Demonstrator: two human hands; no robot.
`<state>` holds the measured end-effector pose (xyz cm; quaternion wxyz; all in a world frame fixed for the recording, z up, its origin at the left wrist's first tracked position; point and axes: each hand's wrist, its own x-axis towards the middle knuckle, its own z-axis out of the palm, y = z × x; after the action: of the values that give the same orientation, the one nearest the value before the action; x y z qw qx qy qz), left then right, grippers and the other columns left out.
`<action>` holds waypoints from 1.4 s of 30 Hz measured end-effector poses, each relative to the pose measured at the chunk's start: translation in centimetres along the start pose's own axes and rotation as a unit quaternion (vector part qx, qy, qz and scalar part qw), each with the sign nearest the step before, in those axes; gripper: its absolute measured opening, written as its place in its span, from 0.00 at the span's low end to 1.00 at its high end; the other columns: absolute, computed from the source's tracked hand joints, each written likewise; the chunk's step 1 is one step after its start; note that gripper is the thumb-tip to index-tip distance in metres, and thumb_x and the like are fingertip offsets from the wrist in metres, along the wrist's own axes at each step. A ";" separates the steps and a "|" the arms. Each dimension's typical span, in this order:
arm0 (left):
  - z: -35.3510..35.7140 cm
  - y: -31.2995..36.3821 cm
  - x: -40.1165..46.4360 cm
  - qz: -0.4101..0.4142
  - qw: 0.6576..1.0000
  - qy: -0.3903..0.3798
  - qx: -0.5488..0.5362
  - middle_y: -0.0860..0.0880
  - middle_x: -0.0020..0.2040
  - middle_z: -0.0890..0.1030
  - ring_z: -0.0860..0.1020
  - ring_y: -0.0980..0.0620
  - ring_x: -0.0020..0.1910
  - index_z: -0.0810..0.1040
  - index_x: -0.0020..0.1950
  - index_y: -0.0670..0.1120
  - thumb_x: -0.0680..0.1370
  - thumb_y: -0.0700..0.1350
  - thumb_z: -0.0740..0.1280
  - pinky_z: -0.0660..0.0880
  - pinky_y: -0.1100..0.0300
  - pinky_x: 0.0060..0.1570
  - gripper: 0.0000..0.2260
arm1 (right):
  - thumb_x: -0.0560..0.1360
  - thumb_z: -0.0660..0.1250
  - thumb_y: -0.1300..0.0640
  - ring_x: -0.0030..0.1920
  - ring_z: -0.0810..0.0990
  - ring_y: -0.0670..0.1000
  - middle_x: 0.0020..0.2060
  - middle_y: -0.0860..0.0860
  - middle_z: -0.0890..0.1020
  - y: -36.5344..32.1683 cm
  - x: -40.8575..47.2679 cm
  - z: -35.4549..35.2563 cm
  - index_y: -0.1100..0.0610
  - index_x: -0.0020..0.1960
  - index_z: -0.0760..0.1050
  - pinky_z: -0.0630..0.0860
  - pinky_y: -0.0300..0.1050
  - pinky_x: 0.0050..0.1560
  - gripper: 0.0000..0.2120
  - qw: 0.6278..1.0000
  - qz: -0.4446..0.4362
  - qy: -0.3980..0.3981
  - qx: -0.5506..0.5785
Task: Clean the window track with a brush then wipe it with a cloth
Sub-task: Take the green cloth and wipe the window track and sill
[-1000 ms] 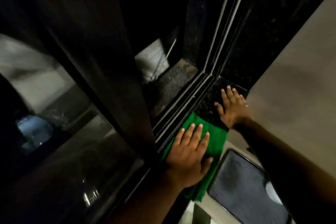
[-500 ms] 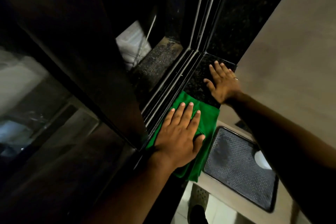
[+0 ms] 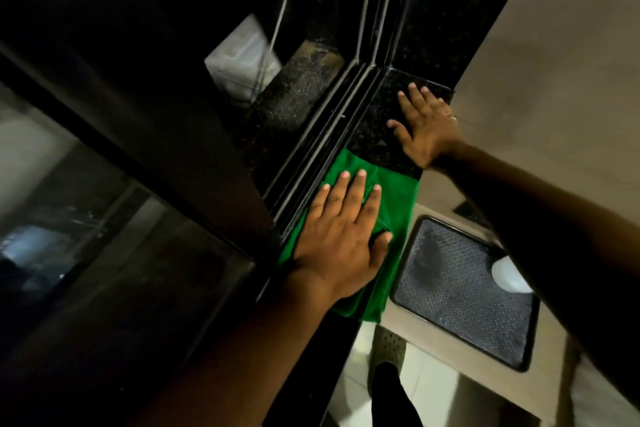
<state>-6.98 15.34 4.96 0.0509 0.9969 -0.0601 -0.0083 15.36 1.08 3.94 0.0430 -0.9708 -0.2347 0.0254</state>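
A green cloth (image 3: 398, 198) lies on the dark granite sill (image 3: 374, 121), its left edge against the window track (image 3: 332, 121). My left hand (image 3: 343, 236) presses flat on the cloth, fingers pointing away from me and thumb tucked into a fold. My right hand (image 3: 426, 128) rests flat with spread fingers on the bare sill, in the far corner near the wall. The track's parallel dark rails run diagonally from the corner toward me. No brush is in view.
The sliding window's dark frame (image 3: 194, 135) stands over the track on the left. A white container (image 3: 242, 62) sits outside beyond the track. Below the sill lies a dark textured tray (image 3: 460, 288) with a white object (image 3: 507, 277). My foot (image 3: 388, 350) shows on the tiled floor.
The view has shifted, so everything sits higher in the frame. My left hand and the cloth have come slightly toward me along the track. My right hand has stayed in the corner.
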 end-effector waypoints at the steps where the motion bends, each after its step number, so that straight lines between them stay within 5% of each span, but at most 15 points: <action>1: 0.0 0.0 0.6 0.002 1.000 -0.002 0.001 0.43 0.80 0.51 0.48 0.44 0.79 0.53 0.79 0.47 0.80 0.60 0.46 0.47 0.45 0.77 0.30 | 0.79 0.47 0.39 0.78 0.47 0.56 0.78 0.55 0.50 -0.1 0.1 0.0 0.55 0.78 0.49 0.46 0.55 0.76 0.32 1.000 0.000 0.002 0.001; 28: 0.2 0.5 1.6 -0.009 1.000 0.005 -0.016 0.43 0.80 0.52 0.49 0.44 0.79 0.54 0.79 0.46 0.81 0.60 0.44 0.49 0.45 0.77 0.30 | 0.79 0.45 0.38 0.78 0.45 0.54 0.78 0.53 0.49 0.0 0.0 -0.2 0.53 0.78 0.48 0.44 0.53 0.76 0.32 1.000 0.006 -0.006 0.005; 37: 0.0 0.5 4.5 -0.003 1.000 -0.013 -0.014 0.45 0.81 0.45 0.42 0.46 0.79 0.47 0.79 0.48 0.79 0.61 0.43 0.42 0.47 0.77 0.31 | 0.79 0.45 0.38 0.78 0.44 0.53 0.79 0.53 0.48 0.0 0.1 -0.6 0.53 0.78 0.47 0.42 0.51 0.76 0.32 1.000 0.002 -0.023 0.013; 42: -0.1 0.0 0.5 0.004 1.000 -0.008 -0.013 0.44 0.80 0.50 0.47 0.45 0.79 0.53 0.79 0.47 0.81 0.61 0.42 0.48 0.46 0.77 0.30 | 0.80 0.48 0.40 0.78 0.46 0.54 0.78 0.54 0.49 0.4 0.0 -1.8 0.53 0.78 0.50 0.45 0.53 0.76 0.31 0.998 -0.023 -0.037 0.035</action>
<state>-6.53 15.27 5.03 0.0632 0.9958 -0.0645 -0.0168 15.70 0.63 5.66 0.0692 -0.9614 -0.2574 0.0689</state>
